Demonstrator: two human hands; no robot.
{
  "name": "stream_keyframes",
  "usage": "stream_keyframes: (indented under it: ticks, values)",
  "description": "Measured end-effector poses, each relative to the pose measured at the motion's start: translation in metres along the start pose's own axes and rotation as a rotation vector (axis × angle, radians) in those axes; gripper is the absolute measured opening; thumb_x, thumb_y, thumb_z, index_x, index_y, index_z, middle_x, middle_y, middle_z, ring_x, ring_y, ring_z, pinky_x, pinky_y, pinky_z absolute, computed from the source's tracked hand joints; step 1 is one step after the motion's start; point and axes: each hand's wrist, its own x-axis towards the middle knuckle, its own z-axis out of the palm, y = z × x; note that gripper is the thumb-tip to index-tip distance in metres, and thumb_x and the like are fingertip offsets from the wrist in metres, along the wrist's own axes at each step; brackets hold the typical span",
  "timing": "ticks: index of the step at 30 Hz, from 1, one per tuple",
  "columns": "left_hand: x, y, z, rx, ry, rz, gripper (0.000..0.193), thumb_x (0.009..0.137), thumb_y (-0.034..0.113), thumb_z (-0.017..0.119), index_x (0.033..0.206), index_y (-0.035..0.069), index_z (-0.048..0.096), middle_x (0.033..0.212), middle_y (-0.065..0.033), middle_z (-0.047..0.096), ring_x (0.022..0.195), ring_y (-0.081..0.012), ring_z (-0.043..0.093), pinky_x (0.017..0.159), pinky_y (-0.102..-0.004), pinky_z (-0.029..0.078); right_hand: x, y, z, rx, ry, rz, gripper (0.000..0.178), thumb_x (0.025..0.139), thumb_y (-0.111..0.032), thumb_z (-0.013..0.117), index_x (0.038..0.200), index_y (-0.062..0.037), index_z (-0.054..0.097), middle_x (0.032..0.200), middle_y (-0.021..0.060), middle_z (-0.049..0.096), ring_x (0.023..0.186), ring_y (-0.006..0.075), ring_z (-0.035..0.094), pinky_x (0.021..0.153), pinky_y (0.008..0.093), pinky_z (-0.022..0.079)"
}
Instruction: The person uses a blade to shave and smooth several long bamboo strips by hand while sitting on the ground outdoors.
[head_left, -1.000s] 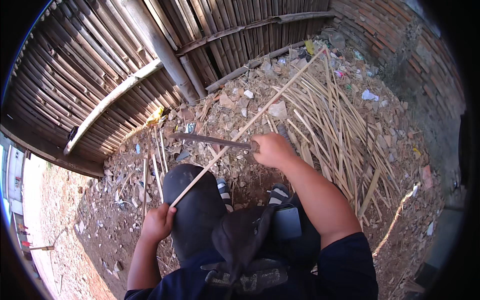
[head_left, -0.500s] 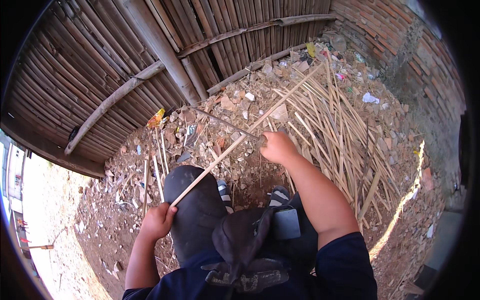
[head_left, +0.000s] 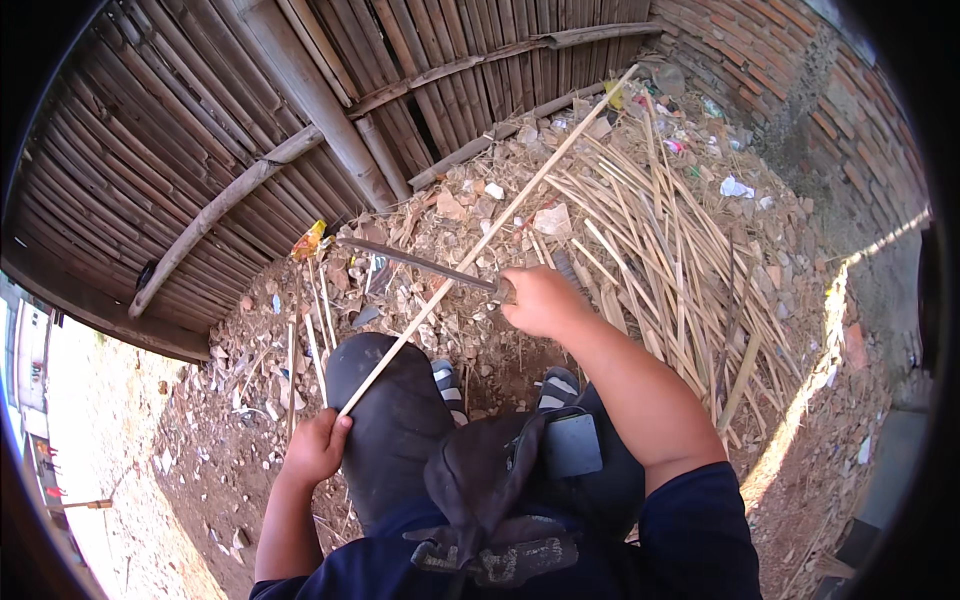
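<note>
A long, pale bamboo strip (head_left: 520, 204) slants away from me, its near end pinched in my left hand (head_left: 318, 446) beside my left knee (head_left: 385, 385). Closed around the handle of a dark, long-bladed machete (head_left: 405, 258) is my right hand (head_left: 542, 302). The blade points left and crosses the strip near its middle; whether it presses on the strip I cannot tell. The strip's far end rises toward the back, over the rubble. Most of the machete's handle is hidden by my fingers.
To the right lies a heap of similar strips (head_left: 690, 290). Several more strips (head_left: 322, 300) lie left of my knee. Rubble and litter cover the ground. A bamboo wall (head_left: 200, 130) stands ahead, a brick wall (head_left: 770, 50) at the right. A dark pouch (head_left: 480, 480) sits on my lap.
The machete has come nearer, with more of its flat side showing, and my right hand has shifted slightly left. The strip's far end has risen a little. My left hand keeps its grip.
</note>
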Motion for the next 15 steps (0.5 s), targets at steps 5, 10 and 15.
stream_keyframes:
  ticks: [5, 10, 15]
  values:
    - [0.01, 0.011, 0.001, 0.01, 0.008, -0.064, 0.04, 0.103, 0.034, 0.058, 0.082, 0.001, 0.059, 0.072, -0.0247, 0.064, 0.071, -0.0469, 0.064, 0.066, -0.0525, 0.05, 0.02, 0.049, -0.001, -0.005, -0.011, 0.245, 0.038, 0.079, -0.018, 0.067, 0.115, -0.0092, 0.071, 0.098, 0.0212, 0.073, 0.094, 0.0403, 0.07, 0.086, 0.0495, 0.057]
    - [0.011, 0.01, -0.005, 0.078, -0.011, -0.005, 0.039, 0.102, 0.034, 0.059, 0.08, 0.001, 0.058, 0.071, -0.0244, 0.064, 0.071, -0.0462, 0.065, 0.065, -0.0525, 0.05, 0.011, 0.037, -0.002, -0.05, 0.062, 0.138, 0.036, 0.081, -0.018, 0.066, 0.115, -0.0091, 0.071, 0.099, 0.0213, 0.073, 0.095, 0.0401, 0.071, 0.086, 0.0485, 0.057]
    - [-0.012, 0.0, -0.003, 0.044, -0.026, -0.008, 0.039, 0.102, 0.032, 0.059, 0.08, 0.001, 0.058, 0.069, -0.024, 0.062, 0.069, -0.0455, 0.064, 0.061, -0.0504, 0.049, 0.002, 0.004, -0.008, -0.125, -0.03, -0.092, 0.038, 0.076, -0.023, 0.073, 0.111, -0.0079, 0.07, 0.091, 0.0225, 0.071, 0.088, 0.0424, 0.07, 0.081, 0.0509, 0.056]
